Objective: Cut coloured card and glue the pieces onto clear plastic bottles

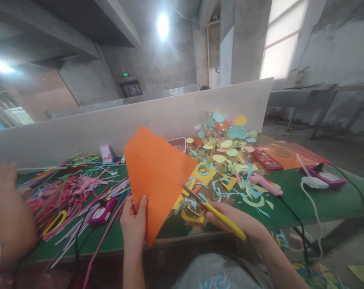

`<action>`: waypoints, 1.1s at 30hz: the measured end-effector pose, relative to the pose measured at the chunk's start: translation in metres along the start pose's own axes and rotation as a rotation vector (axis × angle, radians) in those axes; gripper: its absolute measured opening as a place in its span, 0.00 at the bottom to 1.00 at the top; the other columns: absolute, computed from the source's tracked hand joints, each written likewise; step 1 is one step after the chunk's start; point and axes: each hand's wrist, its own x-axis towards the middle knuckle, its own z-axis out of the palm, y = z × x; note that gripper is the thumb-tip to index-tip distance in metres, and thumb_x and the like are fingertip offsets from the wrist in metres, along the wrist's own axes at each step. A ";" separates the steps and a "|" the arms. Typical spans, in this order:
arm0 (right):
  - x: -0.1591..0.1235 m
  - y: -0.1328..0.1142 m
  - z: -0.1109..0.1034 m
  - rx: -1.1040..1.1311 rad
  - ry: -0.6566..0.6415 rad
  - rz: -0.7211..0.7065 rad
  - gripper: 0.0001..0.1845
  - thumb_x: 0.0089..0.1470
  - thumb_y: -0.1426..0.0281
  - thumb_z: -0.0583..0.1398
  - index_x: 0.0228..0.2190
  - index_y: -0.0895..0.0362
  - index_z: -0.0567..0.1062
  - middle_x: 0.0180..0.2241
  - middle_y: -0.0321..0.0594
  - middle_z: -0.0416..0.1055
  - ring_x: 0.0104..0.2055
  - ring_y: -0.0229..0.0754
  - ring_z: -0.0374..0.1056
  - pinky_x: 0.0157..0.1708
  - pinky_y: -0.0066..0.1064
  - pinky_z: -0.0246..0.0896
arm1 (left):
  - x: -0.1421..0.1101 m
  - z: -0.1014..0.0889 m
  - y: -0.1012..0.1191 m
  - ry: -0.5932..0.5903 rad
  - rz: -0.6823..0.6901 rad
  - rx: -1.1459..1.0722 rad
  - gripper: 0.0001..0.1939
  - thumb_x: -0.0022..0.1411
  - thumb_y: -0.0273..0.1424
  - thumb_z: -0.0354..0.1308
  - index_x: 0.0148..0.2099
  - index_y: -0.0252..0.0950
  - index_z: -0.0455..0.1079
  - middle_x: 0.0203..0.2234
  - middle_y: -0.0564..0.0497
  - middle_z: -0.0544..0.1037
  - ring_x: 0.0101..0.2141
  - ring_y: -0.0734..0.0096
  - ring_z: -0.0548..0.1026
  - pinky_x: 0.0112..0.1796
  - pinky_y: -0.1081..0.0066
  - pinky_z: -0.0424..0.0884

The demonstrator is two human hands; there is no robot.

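Note:
My left hand grips the lower left edge of an orange sheet of paper, its thumb lying on the front face. The sheet is held up, tilted, above the table edge. In my right hand is a pair of scissors with yellow handles. Their blades point up and left over the right side of the sheet; whether they touch the paper I cannot tell. Behind the blades lie yellow, blue and orange paper scraps. My right fingers are partly hidden by the scissors.
A pile of cut paper circles stands at the back right. Coloured pipe cleaners cover the left side, with a purple power strip among them. A pink glue gun and a red phone lie right. Another person's arm reaches in left.

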 end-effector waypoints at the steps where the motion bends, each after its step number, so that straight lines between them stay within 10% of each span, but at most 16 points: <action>1: 0.000 0.001 0.000 0.009 0.001 -0.001 0.29 0.58 0.44 0.51 0.38 0.58 0.69 0.32 0.37 0.66 0.30 0.37 0.55 0.32 0.28 0.55 | 0.000 0.000 -0.001 -0.001 0.000 -0.009 0.21 0.53 0.49 0.62 0.40 0.38 0.69 0.37 0.51 0.78 0.38 0.66 0.75 0.39 0.71 0.69; 33: 0.005 0.008 0.005 0.084 0.003 0.078 0.25 0.57 0.47 0.56 0.28 0.56 0.65 0.22 0.29 0.56 0.23 0.32 0.49 0.20 0.24 0.47 | 0.000 0.002 0.003 -0.042 -0.027 0.027 0.22 0.51 0.49 0.62 0.40 0.38 0.68 0.37 0.48 0.79 0.40 0.61 0.77 0.41 0.67 0.72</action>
